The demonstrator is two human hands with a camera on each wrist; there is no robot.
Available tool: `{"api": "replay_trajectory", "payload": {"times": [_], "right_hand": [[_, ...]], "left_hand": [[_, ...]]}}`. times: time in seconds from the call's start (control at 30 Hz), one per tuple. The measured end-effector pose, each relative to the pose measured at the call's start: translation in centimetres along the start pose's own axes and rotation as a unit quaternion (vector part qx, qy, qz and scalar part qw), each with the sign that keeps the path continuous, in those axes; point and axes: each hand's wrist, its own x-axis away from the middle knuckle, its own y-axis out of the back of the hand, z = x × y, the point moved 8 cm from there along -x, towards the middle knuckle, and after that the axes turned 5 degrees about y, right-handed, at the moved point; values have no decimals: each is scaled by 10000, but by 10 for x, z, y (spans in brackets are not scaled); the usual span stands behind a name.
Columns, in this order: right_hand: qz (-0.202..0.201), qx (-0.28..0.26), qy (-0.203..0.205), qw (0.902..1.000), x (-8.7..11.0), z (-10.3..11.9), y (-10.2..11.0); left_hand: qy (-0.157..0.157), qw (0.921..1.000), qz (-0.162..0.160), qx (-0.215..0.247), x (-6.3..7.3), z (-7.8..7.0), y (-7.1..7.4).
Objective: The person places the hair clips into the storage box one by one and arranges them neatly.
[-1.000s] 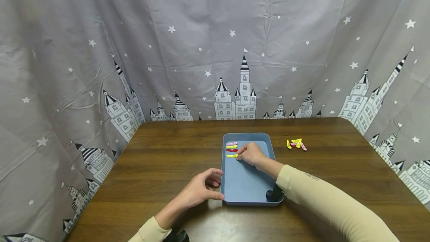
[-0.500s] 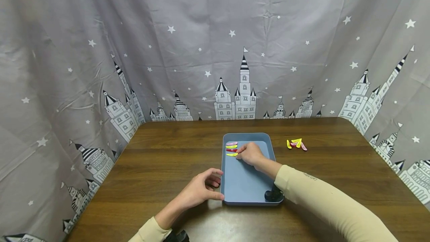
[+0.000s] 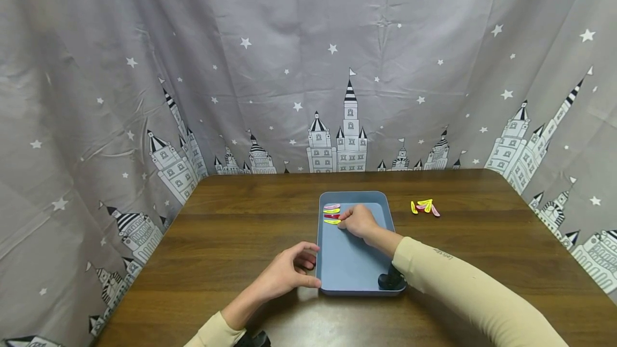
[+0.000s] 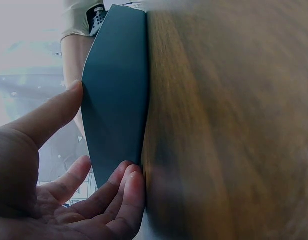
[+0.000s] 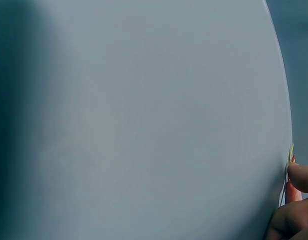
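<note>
A blue-grey tray (image 3: 354, 261) lies on the table. Near its far left corner, a pink snap hair clip (image 3: 331, 206), a yellow one and a red one (image 3: 331, 216) lie in a column. Closest to me in that column is another yellow hair clip (image 3: 331, 222), its right end pinched by my right hand's (image 3: 359, 220) fingertips. In the right wrist view, only the fingers (image 5: 300, 177) appear, at the lower right edge. My left hand (image 3: 289, 271) rests against the tray's left side, thumb at the rim, other fingers loosely bent along the wall (image 4: 116, 95).
On the table (image 3: 241, 218), right of the tray, lies a small pile of yellow, pink and red hair clips (image 3: 424, 206). A grey curtain (image 3: 270, 68) printed with castles and stars hangs behind the table. My right forearm crosses the tray's right rim.
The nearest yellow hair clip has shifted slightly away from me, closer to the red one, with my right fingers on it. My left hand stays at the tray's side.
</note>
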Motion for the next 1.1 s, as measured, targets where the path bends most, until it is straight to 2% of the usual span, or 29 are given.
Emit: {"api": "replay_trajectory", "payload": {"times": [1.1], "right_hand": [[-47,36,39,10000,0,1,-1]], "left_hand": [[-6,10000,6,6,-1,0,0]]}}
